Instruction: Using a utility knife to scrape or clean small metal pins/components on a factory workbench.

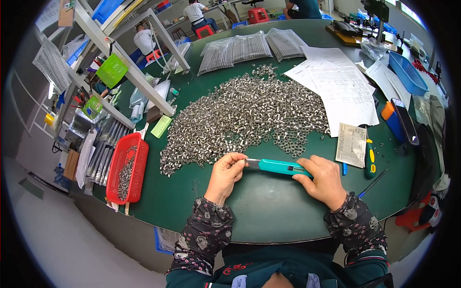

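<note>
My right hand (325, 180) grips the back end of a teal handheld tool (280, 166) that lies level above the green table (269, 211). My left hand (224, 175) pinches the tool's grey metal tip between thumb and fingers. Just beyond both hands spreads a wide heap of small silver metal rings (245, 115). I cannot tell whether a ring sits on the tip.
A red basket (126, 168) with some rings stands at the left edge. Paper sheets (336, 86), a printed slip (351, 144), a yellow-green knife (370, 158) and a blue tray (408, 72) lie right. Bagged metal parts (249, 48) lie far back. A shelf frame (129, 72) stands left; people sit beyond.
</note>
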`<state>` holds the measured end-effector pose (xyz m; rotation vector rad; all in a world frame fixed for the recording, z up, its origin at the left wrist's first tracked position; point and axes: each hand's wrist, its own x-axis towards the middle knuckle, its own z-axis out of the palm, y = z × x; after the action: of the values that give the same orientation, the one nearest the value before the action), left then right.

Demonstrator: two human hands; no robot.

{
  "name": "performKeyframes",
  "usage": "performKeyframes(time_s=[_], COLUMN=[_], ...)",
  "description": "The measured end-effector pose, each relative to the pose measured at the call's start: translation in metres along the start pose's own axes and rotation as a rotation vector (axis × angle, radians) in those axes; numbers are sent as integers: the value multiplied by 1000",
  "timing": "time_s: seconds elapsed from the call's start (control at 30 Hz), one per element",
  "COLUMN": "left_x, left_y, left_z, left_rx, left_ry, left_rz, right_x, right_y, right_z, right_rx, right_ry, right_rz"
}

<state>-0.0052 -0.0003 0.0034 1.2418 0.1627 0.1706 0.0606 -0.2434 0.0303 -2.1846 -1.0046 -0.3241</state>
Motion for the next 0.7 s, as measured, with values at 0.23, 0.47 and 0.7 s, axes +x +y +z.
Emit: performKeyframes(time_s=[0.23, 0.47, 0.7], left_x=[2, 1, 2], left_y=[0, 3, 0], left_z=[-3, -1, -7], left_rx=[-132, -331, -268], left_ry=[-6, -30, -18], left_rz=[-48, -65, -57], right_x=[6, 2, 3], right_y=[1, -2, 0], right_z=[-3, -5, -4], right_rx=[-199, -182, 264], right_ry=[102, 30, -134], right_rz=[-90, -31, 250])
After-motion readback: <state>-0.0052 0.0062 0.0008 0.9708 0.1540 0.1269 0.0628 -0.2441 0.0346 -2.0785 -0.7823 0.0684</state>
